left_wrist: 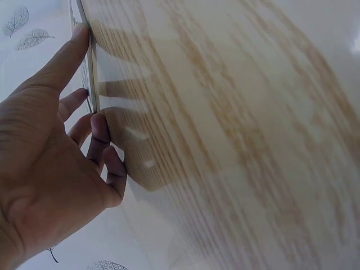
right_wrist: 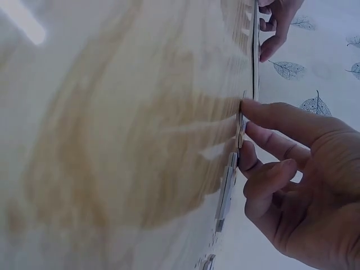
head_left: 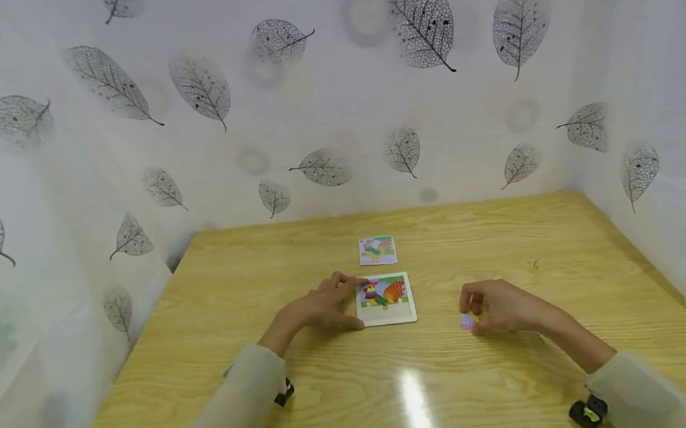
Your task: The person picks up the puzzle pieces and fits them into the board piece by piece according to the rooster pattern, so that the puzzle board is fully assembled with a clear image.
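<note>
A jigsaw board [head_left: 389, 313] with a white frame lies on the table, its upper part filled with a colourful rooster picture and its lower strip pale and bare. My left hand [head_left: 326, 304] rests along the board's left side, index fingertip at the upper corner and thumb at the lower corner. To the right of the board, my right hand [head_left: 502, 304] pinches a small lilac-and-pink puzzle piece [head_left: 467, 321] close over the tabletop. In the right wrist view, thin flat pieces [right_wrist: 226, 191] show edge-on beneath the right fingers; their faces are hidden there.
Behind the board lies a picture card [head_left: 377, 251] with a paler rooster. The wooden table [head_left: 247, 267] is bounded at the back and sides by white leaf-print sheeting [head_left: 329, 88]. A dark wrist device [head_left: 588, 413] sits at the right sleeve.
</note>
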A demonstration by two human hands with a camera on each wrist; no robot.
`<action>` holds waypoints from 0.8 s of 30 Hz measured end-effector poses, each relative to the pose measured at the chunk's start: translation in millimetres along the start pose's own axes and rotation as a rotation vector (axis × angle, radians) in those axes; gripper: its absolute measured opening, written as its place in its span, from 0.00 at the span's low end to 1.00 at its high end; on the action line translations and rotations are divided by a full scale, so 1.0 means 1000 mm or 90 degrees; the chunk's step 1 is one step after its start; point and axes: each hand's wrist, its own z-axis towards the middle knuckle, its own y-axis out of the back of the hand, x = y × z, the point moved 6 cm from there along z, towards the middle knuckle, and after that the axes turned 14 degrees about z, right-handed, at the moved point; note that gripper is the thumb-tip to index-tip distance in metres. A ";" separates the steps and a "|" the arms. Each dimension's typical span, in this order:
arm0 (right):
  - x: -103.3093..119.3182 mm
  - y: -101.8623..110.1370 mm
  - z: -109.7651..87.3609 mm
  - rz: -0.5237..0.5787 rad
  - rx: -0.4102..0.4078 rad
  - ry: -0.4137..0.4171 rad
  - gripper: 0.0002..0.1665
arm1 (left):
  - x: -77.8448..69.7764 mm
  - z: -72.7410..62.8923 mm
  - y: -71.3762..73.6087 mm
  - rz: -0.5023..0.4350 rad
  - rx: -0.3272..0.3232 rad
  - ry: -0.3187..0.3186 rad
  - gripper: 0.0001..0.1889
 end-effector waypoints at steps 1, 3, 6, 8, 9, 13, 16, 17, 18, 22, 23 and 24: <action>0.001 0.000 0.000 0.000 0.003 0.005 0.17 | 0.000 0.000 0.000 0.003 0.002 0.000 0.45; 0.001 0.000 0.000 -0.004 0.005 0.010 0.16 | 0.000 0.000 0.000 0.003 0.006 0.000 0.45; 0.002 0.000 0.001 -0.020 0.009 0.029 0.15 | 0.000 -0.001 0.000 0.002 0.007 -0.003 0.45; 0.003 -0.001 0.002 -0.029 0.014 0.045 0.14 | -0.001 -0.001 0.000 0.000 0.007 -0.003 0.45; 0.004 -0.001 0.003 -0.035 0.014 0.052 0.14 | -0.001 -0.001 0.001 -0.001 0.006 -0.003 0.45; 0.005 -0.002 0.006 -0.039 0.024 0.064 0.13 | -0.001 -0.001 0.001 0.000 0.004 0.000 0.45; 0.005 -0.003 0.007 -0.018 0.031 0.049 0.12 | 0.001 0.001 -0.001 0.001 0.006 0.001 0.46; 0.006 -0.004 0.008 -0.013 0.032 0.049 0.12 | 0.001 0.001 -0.002 0.000 0.007 0.000 0.46; 0.006 -0.004 0.010 -0.003 0.031 0.044 0.12 | 0.001 0.001 -0.002 -0.001 0.007 0.000 0.46; 0.012 -0.006 0.017 0.032 0.028 0.044 0.11 | 0.001 0.000 -0.002 0.000 0.006 -0.001 0.46; 0.014 -0.007 0.020 0.041 0.030 0.044 0.11 | 0.000 0.000 -0.001 0.000 0.005 -0.001 0.46; 0.016 -0.008 0.022 0.049 0.031 0.043 0.11 | 0.000 0.000 -0.001 0.000 0.004 -0.002 0.46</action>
